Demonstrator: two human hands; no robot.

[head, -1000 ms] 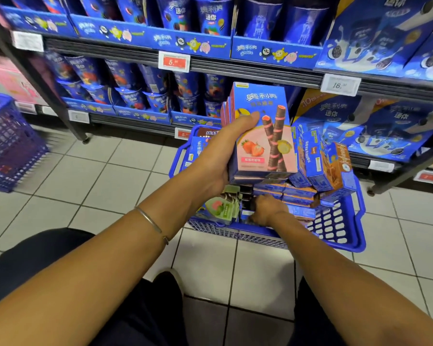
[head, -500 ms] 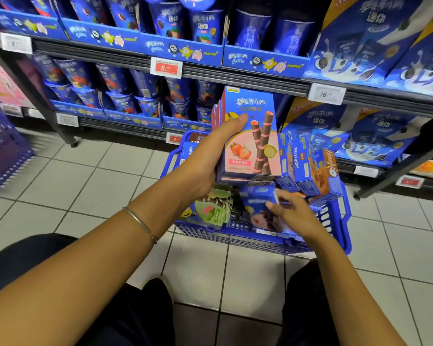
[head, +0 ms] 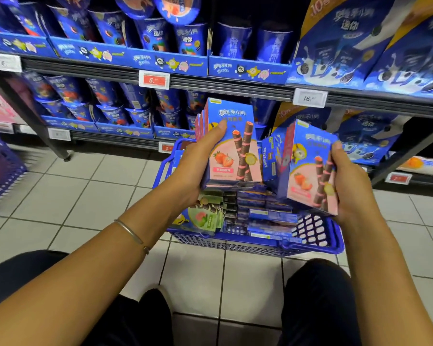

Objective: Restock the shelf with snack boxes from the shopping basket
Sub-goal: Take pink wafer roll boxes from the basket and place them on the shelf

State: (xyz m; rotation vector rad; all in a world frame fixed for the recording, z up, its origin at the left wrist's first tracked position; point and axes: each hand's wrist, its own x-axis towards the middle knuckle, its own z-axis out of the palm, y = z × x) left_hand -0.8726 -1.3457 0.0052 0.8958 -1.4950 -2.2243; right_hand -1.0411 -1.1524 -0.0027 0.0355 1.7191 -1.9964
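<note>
1. Moved since half a second earlier: right hand (head: 353, 186), raised out of the basket (head: 310, 248) to the level of the left hand (head: 198, 166), bringing one snack box (head: 308, 168) up with it.
2. Right hand: clamped on that single box, thumb on its right edge, fingers behind; box tilted, held above the right part of the basket.
3. Left hand: wrapped round a stack of boxes (head: 231, 146) of the same kind, upright, thumb across the front face; held above the middle of the basket.
4. Hands apart, each with its own load; contact between the two loads not discernible.
5. Basket: blue, on the tiled floor (head: 85, 191) just before the shelf (head: 235, 89); more boxes lying flat inside, a green box (head: 205, 216) at the near left corner.
6. Shelf: far side, stocked with blue cups (head: 160, 37); red price tag (head: 154, 79) left of centre, white price tag (head: 309, 98) to the right.
7. Bracelet (head: 131, 233) on the left wrist.
</note>
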